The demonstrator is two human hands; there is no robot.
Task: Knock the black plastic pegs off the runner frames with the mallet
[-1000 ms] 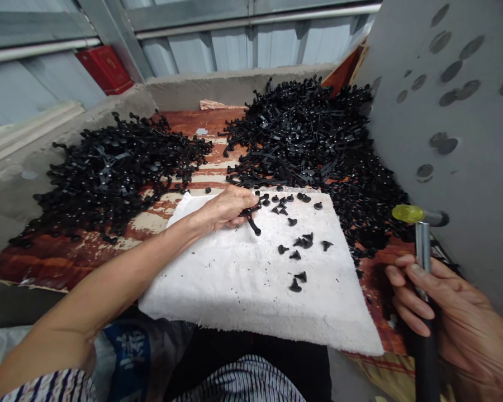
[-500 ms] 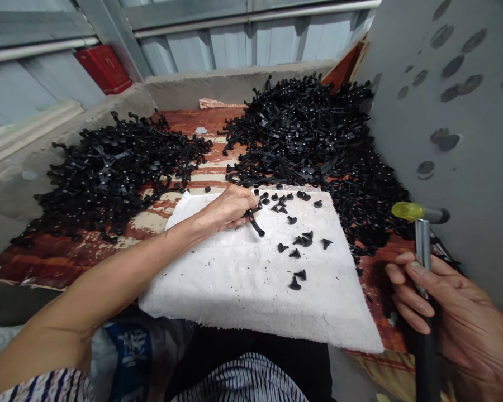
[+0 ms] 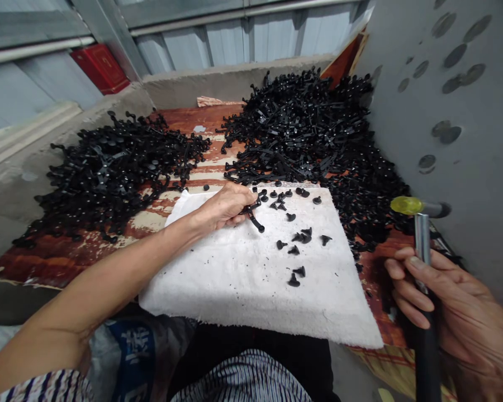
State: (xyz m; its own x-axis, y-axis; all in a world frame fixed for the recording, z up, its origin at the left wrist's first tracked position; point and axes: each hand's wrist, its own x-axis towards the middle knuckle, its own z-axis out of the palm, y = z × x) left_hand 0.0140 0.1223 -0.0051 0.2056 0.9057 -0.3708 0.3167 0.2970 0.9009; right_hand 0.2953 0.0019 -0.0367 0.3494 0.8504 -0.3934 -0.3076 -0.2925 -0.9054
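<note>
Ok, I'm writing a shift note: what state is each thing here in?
Black strap piece: held, one end sticking out.
Left hand: closed on that piece.
Yellow-tipped hammer: held, head up.
Right hand: closed around the hammer.
White cloth: spread out, speckled.
Black mushroom-shaped pieces: scattered loose on it.
Left black heap: loose.
Right black heap: loose, larger.
Tabletop: worn, patchy.
</note>
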